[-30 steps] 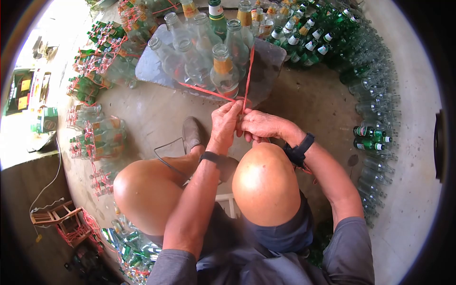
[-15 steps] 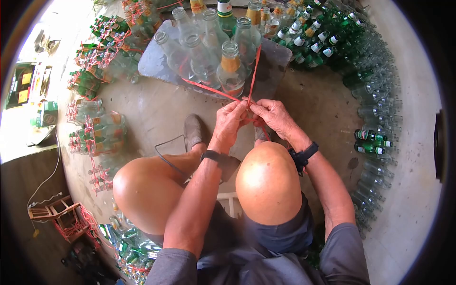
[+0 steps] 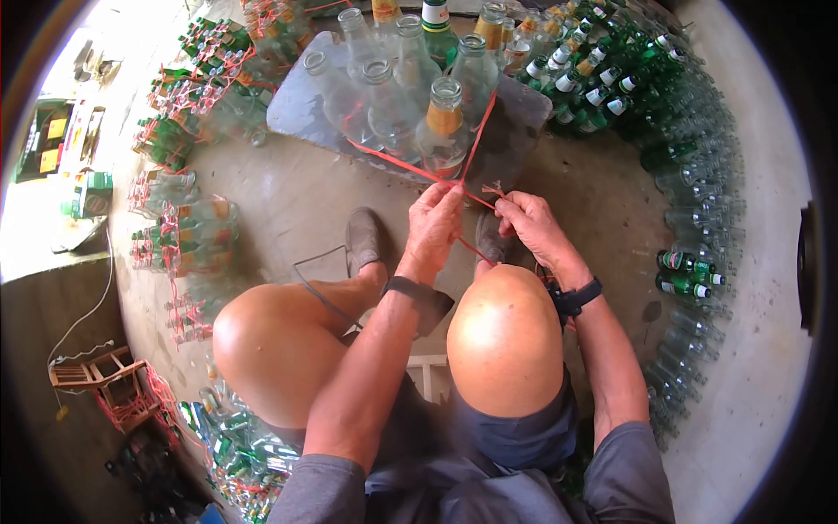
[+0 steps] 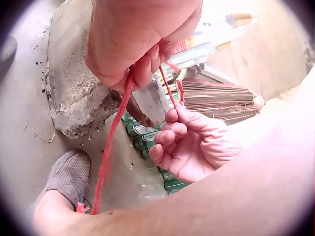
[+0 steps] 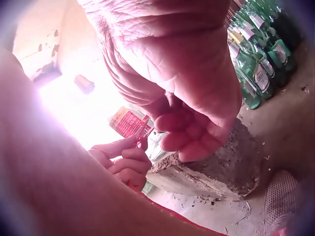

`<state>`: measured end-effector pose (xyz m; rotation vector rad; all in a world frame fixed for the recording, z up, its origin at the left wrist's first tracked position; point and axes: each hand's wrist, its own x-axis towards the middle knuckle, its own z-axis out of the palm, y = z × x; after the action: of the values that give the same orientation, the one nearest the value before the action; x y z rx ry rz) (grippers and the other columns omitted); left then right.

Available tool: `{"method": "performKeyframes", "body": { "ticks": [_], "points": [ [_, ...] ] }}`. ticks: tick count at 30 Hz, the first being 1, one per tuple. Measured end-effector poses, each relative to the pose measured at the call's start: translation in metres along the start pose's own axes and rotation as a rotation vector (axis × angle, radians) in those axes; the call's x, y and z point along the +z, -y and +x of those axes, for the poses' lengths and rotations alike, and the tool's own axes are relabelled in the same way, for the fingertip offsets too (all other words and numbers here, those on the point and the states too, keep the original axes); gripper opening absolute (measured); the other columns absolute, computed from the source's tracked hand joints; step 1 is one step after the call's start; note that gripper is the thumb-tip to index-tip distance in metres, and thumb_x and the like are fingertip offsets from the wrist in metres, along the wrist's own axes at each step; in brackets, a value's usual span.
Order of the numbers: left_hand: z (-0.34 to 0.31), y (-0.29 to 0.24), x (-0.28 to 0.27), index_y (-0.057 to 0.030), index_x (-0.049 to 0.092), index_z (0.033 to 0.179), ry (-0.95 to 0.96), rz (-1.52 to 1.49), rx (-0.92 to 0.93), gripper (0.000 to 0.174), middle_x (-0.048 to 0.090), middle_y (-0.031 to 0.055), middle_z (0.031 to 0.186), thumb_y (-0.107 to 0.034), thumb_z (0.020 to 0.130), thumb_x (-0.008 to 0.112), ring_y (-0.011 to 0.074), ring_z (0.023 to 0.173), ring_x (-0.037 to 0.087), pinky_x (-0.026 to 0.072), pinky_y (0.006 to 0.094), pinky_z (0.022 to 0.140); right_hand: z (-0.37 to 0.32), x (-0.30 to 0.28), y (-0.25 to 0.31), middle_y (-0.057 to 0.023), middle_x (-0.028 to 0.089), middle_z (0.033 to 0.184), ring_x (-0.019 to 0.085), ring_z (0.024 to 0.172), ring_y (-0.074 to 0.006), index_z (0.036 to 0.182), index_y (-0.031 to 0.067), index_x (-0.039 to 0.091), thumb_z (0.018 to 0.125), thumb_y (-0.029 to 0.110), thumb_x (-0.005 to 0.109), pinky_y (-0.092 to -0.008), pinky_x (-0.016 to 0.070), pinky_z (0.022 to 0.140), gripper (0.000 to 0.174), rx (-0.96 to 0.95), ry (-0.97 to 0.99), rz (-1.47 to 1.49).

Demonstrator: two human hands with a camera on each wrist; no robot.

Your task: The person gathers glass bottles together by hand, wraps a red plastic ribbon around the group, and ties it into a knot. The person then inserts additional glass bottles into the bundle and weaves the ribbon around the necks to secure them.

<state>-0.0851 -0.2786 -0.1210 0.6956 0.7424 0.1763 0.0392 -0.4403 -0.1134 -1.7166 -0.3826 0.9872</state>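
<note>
In the head view, a group of mostly clear glass bottles (image 3: 397,96) stands on a grey slab (image 3: 297,100) at the far middle, with red twine (image 3: 483,137) passing low around them. The left hand (image 3: 434,229) pinches the twine just beside the nearest bottle, where two strands meet. To its right, the right hand (image 3: 534,229) grips a length of the same twine between thumb and fingers, and the strand runs straight between the hands. Green bottles (image 3: 598,83) crowd the far right; tied bottle bundles (image 3: 199,236) line the left, and a small wooden stool (image 3: 100,374) sits near left.

In the left wrist view, the left hand's fingers curl over the twine, one strand hanging past a grey shoe (image 4: 73,172). Lower right, the right hand's thumb and forefinger pinch another strand.

In the right wrist view, the right hand's fingers are curled, partly hiding its grip. To the left, the left hand pinches the twine before a red-and-yellow label (image 5: 127,122).
</note>
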Motion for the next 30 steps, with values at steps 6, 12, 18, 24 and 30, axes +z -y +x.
{"method": "performKeyframes", "body": {
  "ticks": [6,12,18,24,30],
  "points": [
    [0.003,0.008,0.004,-0.016,0.062,0.109,-0.033,-0.086,-0.008,0.011,0.054,-0.0064,0.079,-0.019,0.103,0.071,0.0035,0.055,0.038,0.0296,0.0235,0.05,0.0,-0.002,-0.004,-0.0045,0.066,0.071,0.063,0.065,-0.0121,0.089,-0.0007,0.068,0.103,0.025,0.063,-0.0293,0.0534,0.063,0.03,0.024,-0.005,-0.015],
    [0.001,0.008,0.008,-0.0155,0.063,0.11,-0.068,-0.128,-0.025,0.01,0.054,-0.0065,0.08,-0.014,0.102,0.069,0.0035,0.055,0.037,0.0288,0.0231,0.049,-0.001,-0.004,0.0,-0.0024,0.065,0.071,0.062,0.066,-0.0107,0.089,0.0001,0.068,0.103,0.028,0.064,-0.0282,0.0535,0.063,0.031,0.009,-0.008,0.045],
    [0.007,0.008,0.003,-0.0113,0.072,0.103,-0.089,0.109,0.061,0.007,0.06,-0.006,0.079,-0.017,0.098,0.072,0.0022,0.058,0.044,0.032,0.0217,0.049,0.004,0.001,0.02,-0.0013,0.065,0.071,0.061,0.065,-0.009,0.09,0.0018,0.069,0.103,0.031,0.066,-0.0259,0.0518,0.063,0.033,-0.071,0.009,0.199],
    [0.008,0.004,0.002,-0.0091,0.077,0.102,-0.103,0.214,0.068,0.017,0.061,-0.0057,0.078,-0.025,0.096,0.075,0.0028,0.061,0.047,0.0342,0.0226,0.05,0.037,0.009,0.038,-0.0003,0.065,0.071,0.06,0.065,-0.0089,0.09,0.004,0.071,0.103,0.033,0.067,-0.0248,0.048,0.059,0.032,-0.1,-0.002,0.286],
    [0.006,0.005,0.007,-0.0076,0.078,0.104,-0.123,0.302,0.108,0.022,0.063,-0.0048,0.08,-0.029,0.096,0.076,0.0039,0.062,0.046,0.0352,0.0238,0.053,0.054,0.013,0.039,0.0006,0.065,0.074,0.06,0.066,-0.009,0.092,0.0068,0.072,0.103,0.034,0.068,-0.0253,0.0472,0.058,0.03,-0.011,0.037,0.36]
  ]
}}
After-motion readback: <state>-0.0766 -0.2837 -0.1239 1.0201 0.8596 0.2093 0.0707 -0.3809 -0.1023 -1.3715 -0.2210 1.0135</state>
